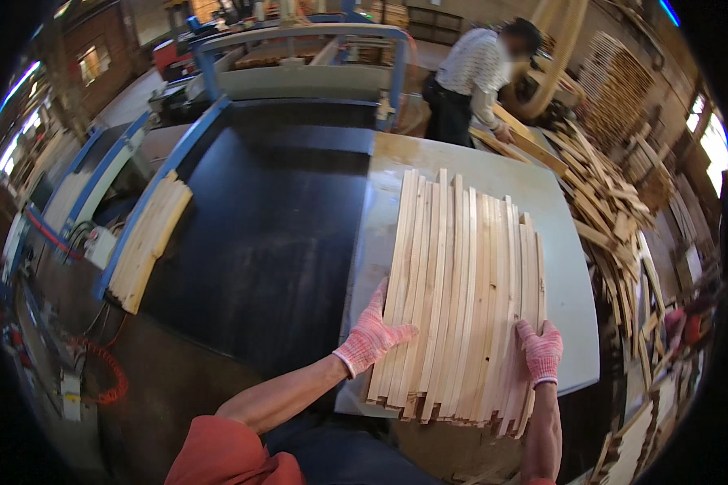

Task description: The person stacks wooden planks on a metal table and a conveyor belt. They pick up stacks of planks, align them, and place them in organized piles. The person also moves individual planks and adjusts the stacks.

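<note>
A wide row of narrow wooden strips (pixel 461 303) lies side by side on a pale smooth tabletop (pixel 573 291), with uneven ends that jut past the table's near edge. My left hand (pixel 376 336), in a pink knitted glove, grips the row's left side, its thumb on top of the strips. On the right side, my right hand (pixel 540 351), gloved alike, holds the outer strips with its thumb on top and fingers at the edge. The strips are clasped between both hands.
Left of the table is a black conveyor belt (pixel 255 242) with a blue frame (pixel 158 176); a wooden board (pixel 151 242) rests along its rail. A co-worker (pixel 473 79) bends over boards behind the table. A heap of loose wood pieces (pixel 613 206) lies at the right.
</note>
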`<state>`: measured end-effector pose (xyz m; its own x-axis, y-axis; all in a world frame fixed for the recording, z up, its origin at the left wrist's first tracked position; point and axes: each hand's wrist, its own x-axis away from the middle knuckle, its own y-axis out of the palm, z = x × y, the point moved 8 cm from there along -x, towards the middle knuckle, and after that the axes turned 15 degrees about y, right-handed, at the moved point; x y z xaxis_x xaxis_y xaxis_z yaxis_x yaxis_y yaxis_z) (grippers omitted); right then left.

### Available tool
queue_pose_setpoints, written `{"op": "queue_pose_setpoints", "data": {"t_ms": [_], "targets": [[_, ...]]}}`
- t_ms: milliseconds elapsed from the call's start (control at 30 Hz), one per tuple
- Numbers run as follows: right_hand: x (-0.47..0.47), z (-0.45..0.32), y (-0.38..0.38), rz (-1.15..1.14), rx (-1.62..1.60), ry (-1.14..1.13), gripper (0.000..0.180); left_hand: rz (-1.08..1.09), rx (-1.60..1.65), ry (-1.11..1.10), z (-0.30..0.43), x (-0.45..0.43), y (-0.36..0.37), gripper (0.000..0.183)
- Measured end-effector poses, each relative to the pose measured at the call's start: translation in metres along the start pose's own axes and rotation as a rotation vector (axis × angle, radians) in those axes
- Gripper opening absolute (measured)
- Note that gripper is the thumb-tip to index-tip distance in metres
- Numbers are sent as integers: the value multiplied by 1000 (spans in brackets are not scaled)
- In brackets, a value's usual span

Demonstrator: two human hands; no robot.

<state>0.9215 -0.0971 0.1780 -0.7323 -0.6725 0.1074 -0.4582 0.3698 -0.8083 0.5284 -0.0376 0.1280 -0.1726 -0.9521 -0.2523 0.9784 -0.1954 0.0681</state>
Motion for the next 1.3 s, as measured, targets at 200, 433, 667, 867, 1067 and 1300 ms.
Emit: {"op": "queue_pose_setpoints", "data": {"t_ms": [200,433,667,867,1067,1300], "targets": [[30,-110,29,-79,117,-191,58,191,204,-28,48,15,-77,112],[143,-219,152,-240,201,-283,64,336,94,-53,45,67,-262,104],[252,-256,299,-408,408,-253,72,319,54,-171,14,116,-426,105],[317,-282,351,-420,361,-212,70,-145,-1009,-470,16,109,-548,102],[380,-339,367,-596,239,-137,56,-119,-1408,-440,118,80,-579,63],[389,-345,421,-656,194,-279,73,236,-757,-111,96,112,-562,30]]}}
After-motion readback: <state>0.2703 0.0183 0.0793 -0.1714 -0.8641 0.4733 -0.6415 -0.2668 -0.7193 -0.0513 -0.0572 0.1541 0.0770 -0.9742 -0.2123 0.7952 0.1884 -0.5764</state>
